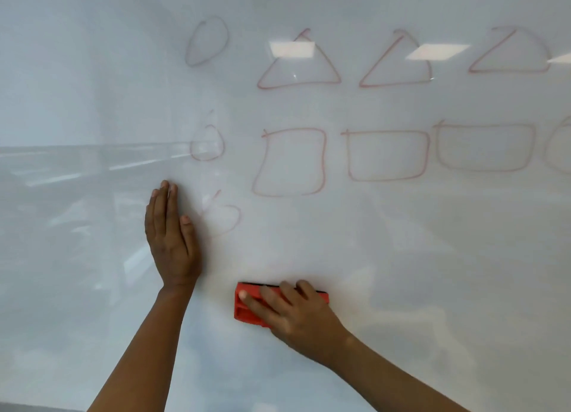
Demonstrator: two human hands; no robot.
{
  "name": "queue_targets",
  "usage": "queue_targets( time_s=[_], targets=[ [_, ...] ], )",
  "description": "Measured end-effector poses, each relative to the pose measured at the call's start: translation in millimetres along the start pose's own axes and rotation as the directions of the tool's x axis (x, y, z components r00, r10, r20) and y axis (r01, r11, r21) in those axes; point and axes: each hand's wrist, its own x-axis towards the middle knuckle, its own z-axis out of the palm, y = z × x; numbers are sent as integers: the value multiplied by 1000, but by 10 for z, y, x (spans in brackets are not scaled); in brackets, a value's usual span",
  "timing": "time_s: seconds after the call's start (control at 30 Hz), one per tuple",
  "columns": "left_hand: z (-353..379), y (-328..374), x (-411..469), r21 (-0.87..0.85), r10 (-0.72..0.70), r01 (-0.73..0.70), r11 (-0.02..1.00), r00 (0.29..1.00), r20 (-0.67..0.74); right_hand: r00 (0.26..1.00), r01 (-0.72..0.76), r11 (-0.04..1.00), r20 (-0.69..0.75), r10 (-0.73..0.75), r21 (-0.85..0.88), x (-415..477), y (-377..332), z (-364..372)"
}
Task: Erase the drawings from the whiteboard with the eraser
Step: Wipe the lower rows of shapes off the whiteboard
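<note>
R hand [296,316] was wrapped over the red eraser [247,306], fingers curled across its back, pressing it flat on the whiteboard [401,257]. L hand [171,241] was open, palm flat on the board, fingers together and pointing up, holding nothing; looked like bracing.

Progress, judged from the board: area around and to the R of the eraser hand read as wiped, only pale pinkish smear, no lines. So bottom strip probably done.

Left to do, most of it:
- half-smudged loop [222,217] just R of my L fingertips, partly gone
- small circle [206,144] above L hand
- oval [207,40] further up
- row of 3 boxes [386,155] above R hand, plus a partial shape cut off at far R edge
- row of 3 triangles [298,62] above those
- faint marks at very top edge, too cropped to ID

Est: early on, maybe a quarter done at best. Eraser sat well below the remaining shapes, so work lay upward.
</note>
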Motion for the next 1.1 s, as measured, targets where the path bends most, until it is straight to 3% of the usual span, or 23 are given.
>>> queue_targets(
  time_s=[0.1,0.17,0.27,0.33,0.4,0.5,0.57,0.63,0.7,0.8,0.9,0.97,1.1],
  targets=[
    [-8,15,2,-7,-13,13,1000,1000,4,999,30,998,-38,-28,47,58,167,-27],
    [-6,20,0,-18,-18,18,1000,1000,9,984,-107,990,-134,118,88,319,416,-105],
    [-25,25,15,-63,-32,34,997,999,35,891,-375,921,-230,391,108,736,701,-236],
    [-51,22,12,-108,-40,46,993,997,58,853,-450,886,-239,463,111,870,674,-242],
    [-84,-9,14,-154,-39,53,987,995,88,886,-398,911,-211,413,109,849,480,-170],
    [-123,-35,23,-205,-53,77,976,991,123,985,-113,992,-128,119,48,582,148,-27],
    [-141,-39,19,-235,-66,96,967,989,132,995,90,996,-32,-91,-7,425,46,15],
    [-157,-37,22,-263,-95,127,957,987,131,981,192,981,-36,-191,24,445,102,10],
    [-159,-26,21,-292,-118,152,944,984,132,983,156,985,-112,-147,76,664,295,-40],
    [-178,-22,38,-378,-169,216,900,973,154,971,-109,993,-210,117,48,1174,639,-167],
    [-222,12,53,-493,-291,342,800,940,179,937,-292,956,-198,288,10,1536,687,-240],
    [-255,47,74,-544,-346,391,742,919,189,948,-266,964,-179,264,15,1600,533,-204],
    [-307,79,101,-554,-360,413,722,909,208,979,-91,994,-177,101,66,1337,88,-4]
  ],
)
